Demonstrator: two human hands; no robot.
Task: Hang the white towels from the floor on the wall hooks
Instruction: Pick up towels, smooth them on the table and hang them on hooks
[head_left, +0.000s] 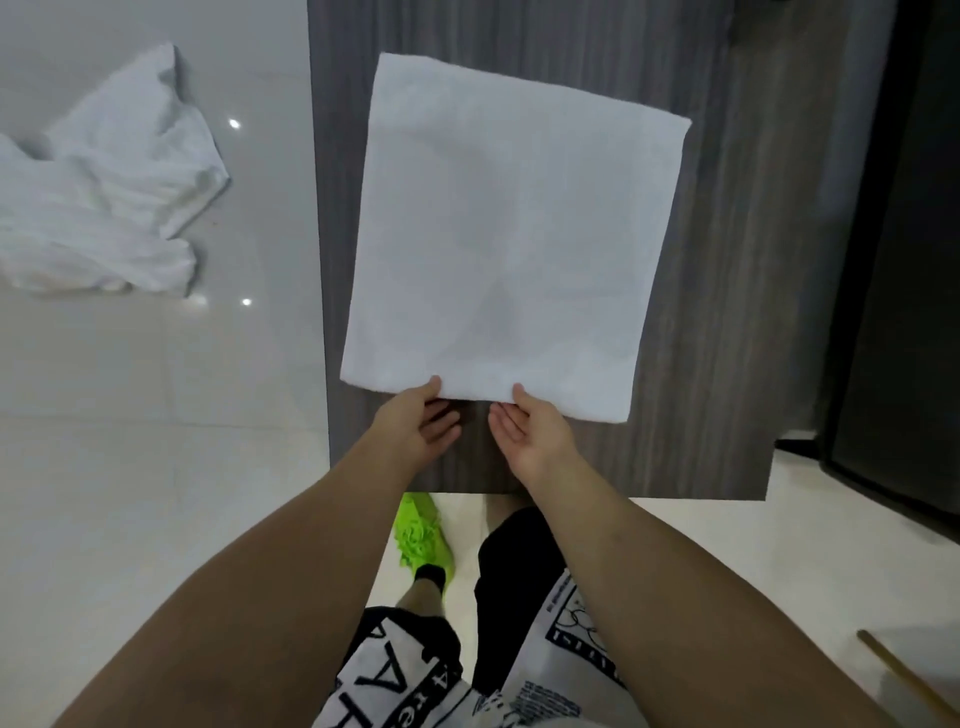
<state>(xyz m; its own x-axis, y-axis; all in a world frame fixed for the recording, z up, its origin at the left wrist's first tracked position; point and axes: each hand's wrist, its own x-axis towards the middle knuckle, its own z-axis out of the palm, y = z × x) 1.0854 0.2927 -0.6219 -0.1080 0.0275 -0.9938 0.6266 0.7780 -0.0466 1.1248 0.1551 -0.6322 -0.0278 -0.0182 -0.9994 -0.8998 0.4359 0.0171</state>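
Both hands pinch the near edge of the folded white towel (514, 234): left hand (421, 421) and right hand (530, 431) close together, thumbs on top, fingers under the hem. Towel lies flat and square on the grey wood table (727, 312), stretching away from the grip. Soft, light, limp; likely to unfold and sag once lifted, so taking a corner or the folded edge suits a hook. More white towels (104, 192) crumpled on the floor (130, 493), well apart to the left.

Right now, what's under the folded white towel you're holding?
The folded white towel lies flat on a grey wood-grain surface, which shows around its edges. Both thumbs rest on its near edge, left hand, right hand. Anything beneath the towel itself is covered.
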